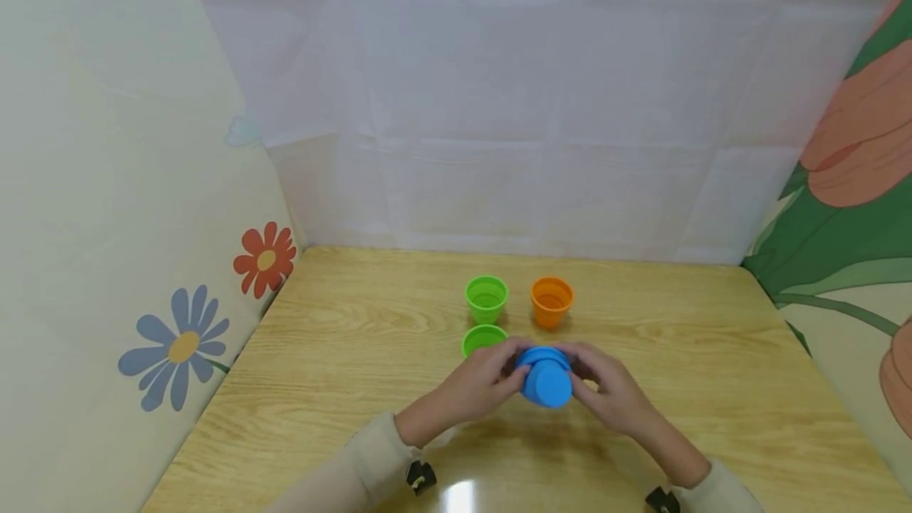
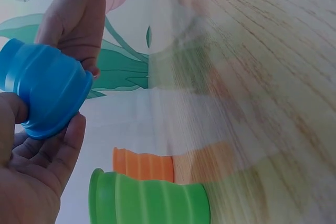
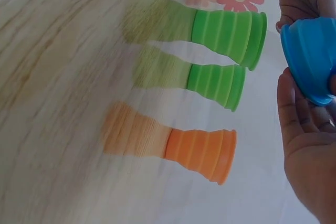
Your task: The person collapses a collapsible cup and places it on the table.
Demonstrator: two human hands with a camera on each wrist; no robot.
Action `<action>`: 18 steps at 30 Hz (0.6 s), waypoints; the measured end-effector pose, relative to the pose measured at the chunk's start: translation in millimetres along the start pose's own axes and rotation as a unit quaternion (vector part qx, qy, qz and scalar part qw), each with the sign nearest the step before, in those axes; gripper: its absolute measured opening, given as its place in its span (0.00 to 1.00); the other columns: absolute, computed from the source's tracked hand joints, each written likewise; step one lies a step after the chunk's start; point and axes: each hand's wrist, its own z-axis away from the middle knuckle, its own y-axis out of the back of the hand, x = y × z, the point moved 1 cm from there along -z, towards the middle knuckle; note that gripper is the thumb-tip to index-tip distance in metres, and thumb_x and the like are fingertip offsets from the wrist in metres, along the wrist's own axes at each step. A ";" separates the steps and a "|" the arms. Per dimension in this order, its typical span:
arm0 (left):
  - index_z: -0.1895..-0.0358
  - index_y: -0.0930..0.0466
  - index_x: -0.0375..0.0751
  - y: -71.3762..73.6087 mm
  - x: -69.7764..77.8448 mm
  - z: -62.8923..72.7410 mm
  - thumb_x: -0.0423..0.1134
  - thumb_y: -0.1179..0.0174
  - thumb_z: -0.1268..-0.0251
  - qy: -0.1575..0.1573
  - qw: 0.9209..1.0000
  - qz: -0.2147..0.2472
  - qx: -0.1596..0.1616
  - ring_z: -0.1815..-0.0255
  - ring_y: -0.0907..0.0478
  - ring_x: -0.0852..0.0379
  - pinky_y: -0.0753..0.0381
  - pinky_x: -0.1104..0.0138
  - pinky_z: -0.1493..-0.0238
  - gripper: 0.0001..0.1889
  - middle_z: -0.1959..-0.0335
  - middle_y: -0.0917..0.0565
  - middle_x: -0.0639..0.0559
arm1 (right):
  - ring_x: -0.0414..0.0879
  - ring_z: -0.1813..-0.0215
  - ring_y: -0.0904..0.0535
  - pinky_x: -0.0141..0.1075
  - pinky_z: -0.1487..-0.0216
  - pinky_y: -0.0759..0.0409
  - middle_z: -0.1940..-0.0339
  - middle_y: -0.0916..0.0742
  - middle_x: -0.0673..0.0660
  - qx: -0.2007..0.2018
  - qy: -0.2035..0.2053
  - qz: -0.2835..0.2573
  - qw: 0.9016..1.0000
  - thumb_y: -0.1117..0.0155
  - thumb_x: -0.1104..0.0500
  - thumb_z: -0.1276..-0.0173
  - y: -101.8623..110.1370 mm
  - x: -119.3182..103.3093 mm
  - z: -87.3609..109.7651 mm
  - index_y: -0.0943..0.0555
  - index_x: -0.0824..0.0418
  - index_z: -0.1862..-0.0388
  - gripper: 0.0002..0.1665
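A blue ribbed collapsible cup (image 1: 547,380) is held above the table between both hands, its base turned toward me and its rim facing away. My left hand (image 1: 479,385) grips its left side, thumb near the base and fingers along the rim. From the right, my right hand (image 1: 611,388) grips the other side the same way. In the left wrist view the blue cup (image 2: 50,85) looks partly folded. Just beyond the left hand stands a green cup (image 1: 484,336), its lower part hidden by that hand.
Farther back, another green cup (image 1: 487,298) and an orange cup (image 1: 552,301) stand upright side by side on the wooden table (image 1: 342,370). A white cloth (image 1: 456,117) hangs behind the table's back edge; flower-patterned cloth (image 1: 848,141) borders the right side.
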 end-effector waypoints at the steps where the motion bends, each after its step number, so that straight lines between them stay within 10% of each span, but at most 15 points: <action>1: 0.35 0.28 0.37 0.0 -0.1 -0.1 0.36 0.48 0.20 0.001 1.000 0.006 0.001 0.51 0.18 0.59 0.18 0.74 0.52 0.16 0.45 0.17 0.45 | 0.39 0.46 0.18 0.33 0.49 0.14 0.46 0.15 0.62 0.003 0.000 0.002 1.000 0.42 0.73 0.27 -0.1 0.0 -0.3 0.24 0.66 0.36 0.21; 18: 0.38 0.26 0.38 -0.6 0.8 -2.1 0.33 0.44 0.23 0.007 0.999 0.021 0.023 0.55 0.18 0.59 0.16 0.75 0.57 0.15 0.49 0.15 0.46 | 0.36 0.52 0.19 0.32 0.56 0.13 0.52 0.14 0.58 0.043 0.015 0.034 0.998 0.40 0.75 0.29 -3.6 2.5 -3.3 0.20 0.66 0.39 0.21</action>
